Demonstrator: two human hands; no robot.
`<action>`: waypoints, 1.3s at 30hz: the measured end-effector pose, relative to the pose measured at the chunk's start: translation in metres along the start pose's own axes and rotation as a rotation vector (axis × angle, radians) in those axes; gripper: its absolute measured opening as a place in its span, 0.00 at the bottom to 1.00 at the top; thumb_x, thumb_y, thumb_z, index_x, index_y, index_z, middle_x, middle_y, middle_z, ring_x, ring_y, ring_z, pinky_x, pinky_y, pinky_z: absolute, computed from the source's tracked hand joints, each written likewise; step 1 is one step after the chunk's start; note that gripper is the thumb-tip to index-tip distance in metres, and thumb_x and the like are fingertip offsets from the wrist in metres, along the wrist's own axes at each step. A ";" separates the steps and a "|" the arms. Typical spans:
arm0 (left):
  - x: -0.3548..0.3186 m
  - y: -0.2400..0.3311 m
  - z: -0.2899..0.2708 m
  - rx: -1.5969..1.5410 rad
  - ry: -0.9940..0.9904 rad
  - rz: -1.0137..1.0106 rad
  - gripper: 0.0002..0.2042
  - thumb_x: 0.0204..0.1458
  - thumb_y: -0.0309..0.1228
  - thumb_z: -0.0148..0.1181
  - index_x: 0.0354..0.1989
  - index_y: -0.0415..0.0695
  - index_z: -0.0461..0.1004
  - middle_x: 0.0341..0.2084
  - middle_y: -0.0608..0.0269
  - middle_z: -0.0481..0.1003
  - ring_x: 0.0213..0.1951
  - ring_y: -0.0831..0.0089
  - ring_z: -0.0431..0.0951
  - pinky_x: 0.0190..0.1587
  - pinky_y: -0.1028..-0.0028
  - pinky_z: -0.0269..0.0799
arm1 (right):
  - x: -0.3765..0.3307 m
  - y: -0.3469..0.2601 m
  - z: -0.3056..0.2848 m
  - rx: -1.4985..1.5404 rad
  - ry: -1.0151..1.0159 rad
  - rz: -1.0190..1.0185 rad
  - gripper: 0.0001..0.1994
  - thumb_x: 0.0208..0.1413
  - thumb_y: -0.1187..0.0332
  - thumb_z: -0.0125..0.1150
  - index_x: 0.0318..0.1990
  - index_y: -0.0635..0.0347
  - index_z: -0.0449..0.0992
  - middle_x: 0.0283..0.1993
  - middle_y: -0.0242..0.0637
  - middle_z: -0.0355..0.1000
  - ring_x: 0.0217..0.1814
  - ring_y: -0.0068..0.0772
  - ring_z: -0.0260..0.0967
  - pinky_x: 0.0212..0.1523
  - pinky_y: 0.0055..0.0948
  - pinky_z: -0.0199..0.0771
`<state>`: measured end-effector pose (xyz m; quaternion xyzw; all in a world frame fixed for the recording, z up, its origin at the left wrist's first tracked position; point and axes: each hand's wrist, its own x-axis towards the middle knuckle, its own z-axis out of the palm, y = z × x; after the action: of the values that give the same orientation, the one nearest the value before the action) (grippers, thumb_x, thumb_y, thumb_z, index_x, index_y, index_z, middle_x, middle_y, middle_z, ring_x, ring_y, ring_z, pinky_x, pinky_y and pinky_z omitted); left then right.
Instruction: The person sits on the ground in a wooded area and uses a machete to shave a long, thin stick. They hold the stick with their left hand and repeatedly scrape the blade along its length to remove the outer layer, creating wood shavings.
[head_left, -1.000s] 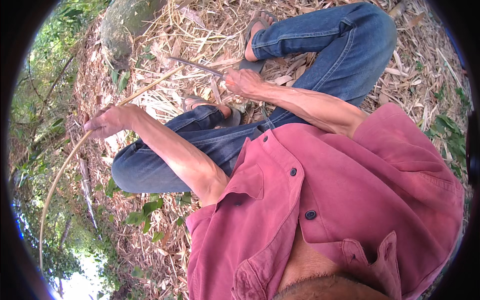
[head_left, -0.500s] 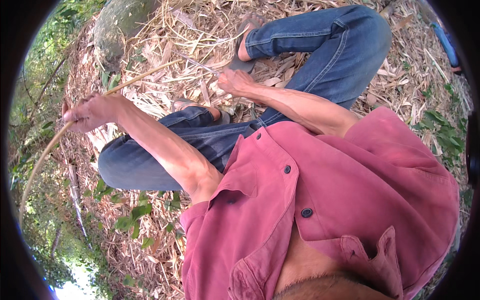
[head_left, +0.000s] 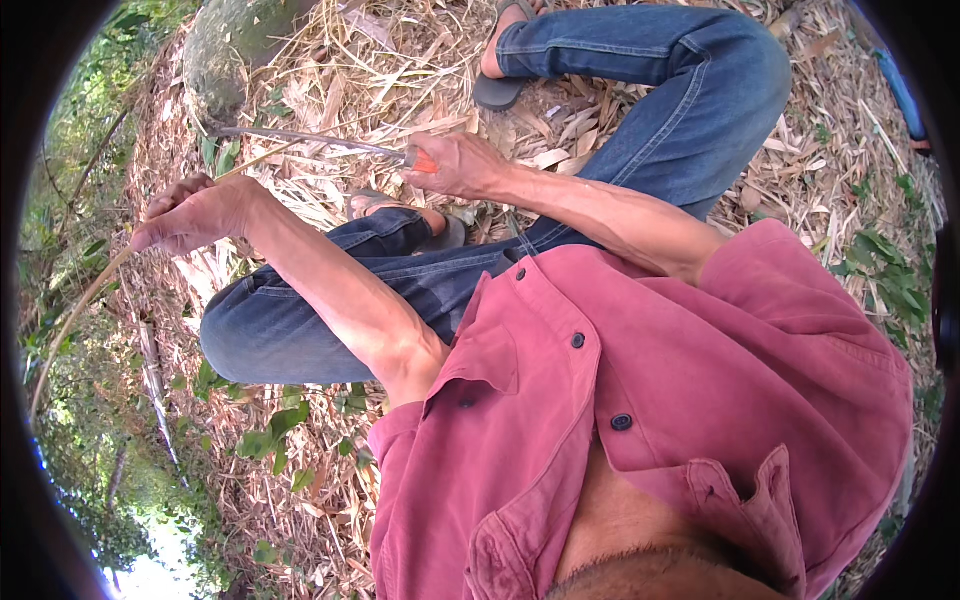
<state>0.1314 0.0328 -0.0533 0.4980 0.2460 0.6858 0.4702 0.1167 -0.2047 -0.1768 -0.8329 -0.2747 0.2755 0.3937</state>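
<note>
A long, thin, yellowish cane [head_left: 78, 308] runs through my left hand [head_left: 198, 218], whose fingers are closed around it. One end bows down toward the left rim, and the other passes beyond my knuckles to the right. My right hand [head_left: 458, 166] grips the orange handle of a knife [head_left: 330, 142]. Its long, narrow grey blade points left and lies across the cane's far part in this view. Whether blade and cane touch, I cannot tell.
Dry leaves and pale shavings [head_left: 380, 75] cover the ground around my feet. A large grey-green rock [head_left: 228, 60] sits at the far left. My bent legs in blue jeans [head_left: 640, 110] spread on both sides. Green plants [head_left: 275, 432] grow at the left and right.
My right hand has turned, showing the orange handle, and the blade has swung left and extends farther toward my left hand. My left hand's fingers have shifted slightly on the cane.
</note>
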 end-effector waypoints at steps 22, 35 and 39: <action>0.014 -0.026 0.013 -0.022 0.091 0.010 0.29 0.48 0.65 0.43 0.14 0.51 0.53 0.06 0.74 0.53 0.07 0.83 0.53 0.07 0.84 0.48 | 0.009 0.085 0.010 -0.176 0.017 0.159 0.21 0.47 0.49 0.54 0.38 0.58 0.68 0.29 0.55 0.72 0.34 0.60 0.70 0.35 0.50 0.68; 0.024 -0.029 0.010 -0.018 0.129 0.051 0.31 0.47 0.67 0.43 0.12 0.50 0.53 0.05 0.72 0.52 0.07 0.81 0.54 0.07 0.82 0.51 | 0.007 0.069 0.001 -0.200 -0.088 0.189 0.22 0.46 0.55 0.54 0.39 0.68 0.69 0.32 0.58 0.72 0.35 0.52 0.72 0.37 0.47 0.71; 0.022 -0.023 0.007 0.026 0.099 0.029 0.31 0.45 0.67 0.44 0.13 0.50 0.54 0.06 0.72 0.52 0.07 0.81 0.53 0.08 0.83 0.49 | -0.003 0.072 0.012 -0.237 -0.065 0.201 0.21 0.47 0.56 0.52 0.38 0.70 0.68 0.29 0.55 0.72 0.32 0.50 0.72 0.37 0.45 0.71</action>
<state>0.1458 0.0618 -0.0595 0.4730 0.2706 0.7132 0.4409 0.1240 -0.2394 -0.2412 -0.8873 -0.2334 0.3061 0.2539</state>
